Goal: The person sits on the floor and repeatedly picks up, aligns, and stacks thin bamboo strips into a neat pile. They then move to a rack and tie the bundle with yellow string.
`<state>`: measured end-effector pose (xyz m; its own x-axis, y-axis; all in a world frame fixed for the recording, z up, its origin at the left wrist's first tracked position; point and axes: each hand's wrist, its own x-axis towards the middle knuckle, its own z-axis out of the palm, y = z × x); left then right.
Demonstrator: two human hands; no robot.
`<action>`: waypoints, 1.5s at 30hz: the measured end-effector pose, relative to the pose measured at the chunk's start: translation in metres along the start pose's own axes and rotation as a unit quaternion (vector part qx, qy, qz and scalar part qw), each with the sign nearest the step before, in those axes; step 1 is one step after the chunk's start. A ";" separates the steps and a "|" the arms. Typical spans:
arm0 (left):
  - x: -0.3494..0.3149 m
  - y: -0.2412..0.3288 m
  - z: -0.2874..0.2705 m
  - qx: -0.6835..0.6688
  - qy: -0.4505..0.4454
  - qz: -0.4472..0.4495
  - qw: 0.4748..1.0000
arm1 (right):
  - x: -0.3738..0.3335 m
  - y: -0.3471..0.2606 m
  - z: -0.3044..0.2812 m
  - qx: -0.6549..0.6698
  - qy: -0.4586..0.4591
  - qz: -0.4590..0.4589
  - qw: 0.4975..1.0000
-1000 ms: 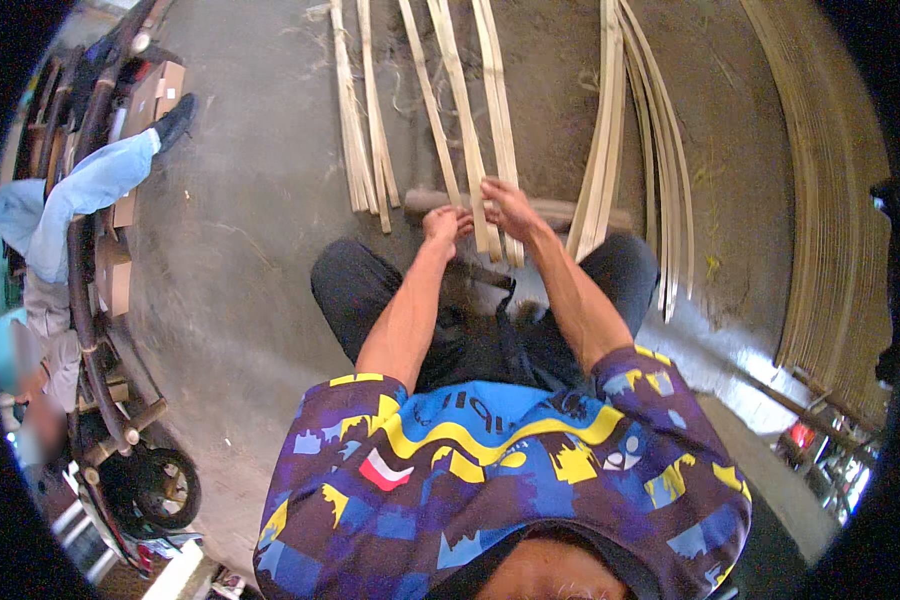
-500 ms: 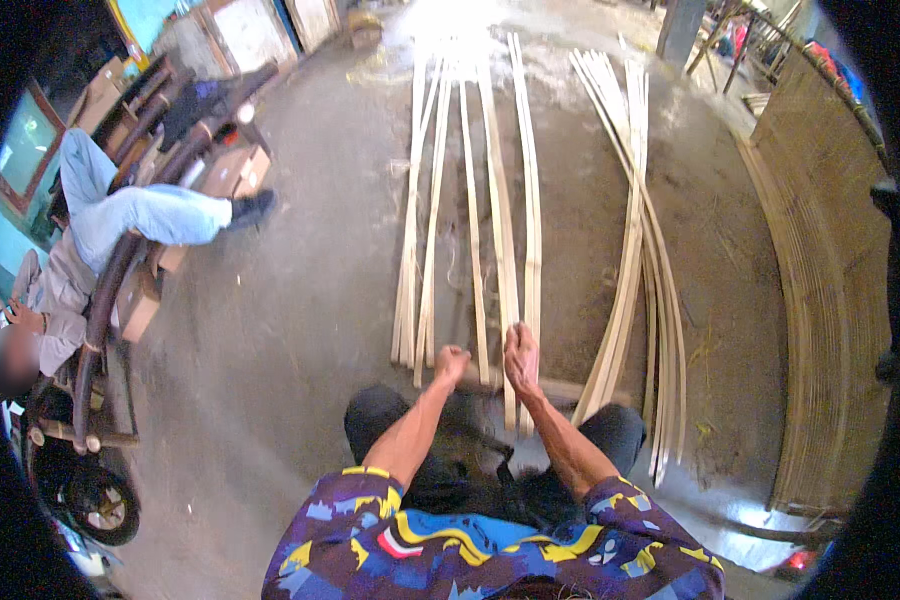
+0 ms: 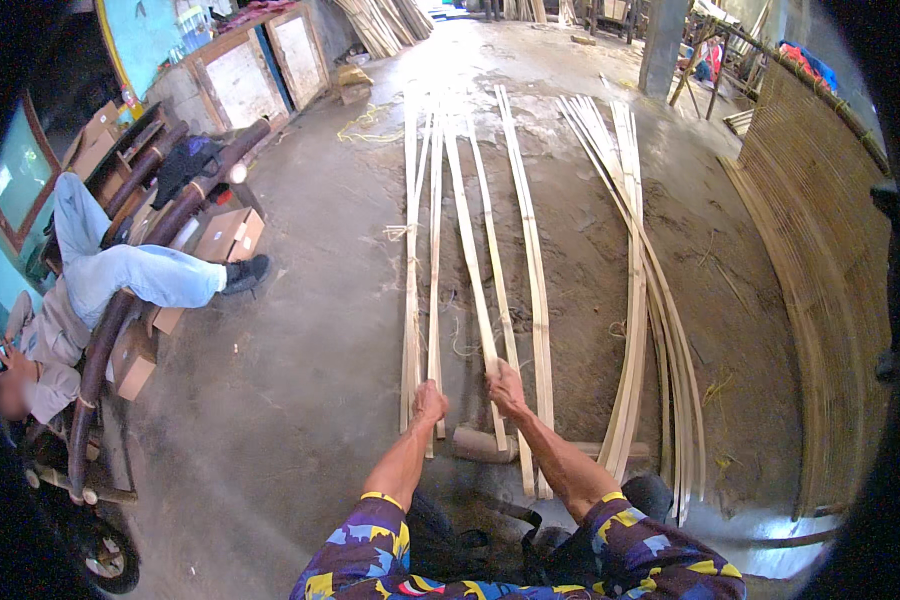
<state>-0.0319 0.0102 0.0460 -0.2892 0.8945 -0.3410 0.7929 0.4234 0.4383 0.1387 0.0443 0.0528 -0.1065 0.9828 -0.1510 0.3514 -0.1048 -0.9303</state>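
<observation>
Long pale bamboo strips lie side by side on the floor in front of me, pointing away. My right hand [image 3: 507,388] is closed round a bamboo strip [image 3: 475,275] in the middle, whose near end sticks out below my fingers. My left hand [image 3: 429,403] is closed over the near part of a narrow strip [image 3: 434,300] further left; its fingers are partly hidden. Two more strips [image 3: 533,270] lie just right of my right hand. Crosswise under the near ends rests a short round log [image 3: 480,446].
A crossed bundle of strips [image 3: 635,300] lies to the right, beyond it a slatted bamboo panel [image 3: 820,270]. On the left a person [image 3: 140,270] reclines on a dark bamboo bench [image 3: 105,370], with cardboard boxes [image 3: 230,237] beside it. A post [image 3: 662,50] stands at the far right.
My view has tilted up. My right hand has shifted left from the right-hand strips onto the middle strip, whose near end has moved right. My left hand has moved left onto the narrow strip.
</observation>
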 end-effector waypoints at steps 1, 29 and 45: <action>0.005 -0.004 0.006 0.012 0.024 -0.009 1.000 | -0.003 -0.001 0.005 -0.012 0.007 -0.066 0.998; -0.027 -0.001 -0.196 -0.571 -0.061 0.074 0.815 | -0.124 -0.032 -0.055 0.010 -0.154 0.142 0.978; -0.199 0.099 -0.029 -0.689 -0.256 -0.103 0.670 | -0.064 -0.083 -0.029 0.268 -0.168 0.239 0.918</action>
<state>0.0882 -0.1221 0.1817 0.1856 0.7792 -0.5987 -0.5857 0.5769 0.5693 0.1430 -0.0059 0.1494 -0.3724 0.7117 -0.5957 -0.0649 -0.6602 -0.7482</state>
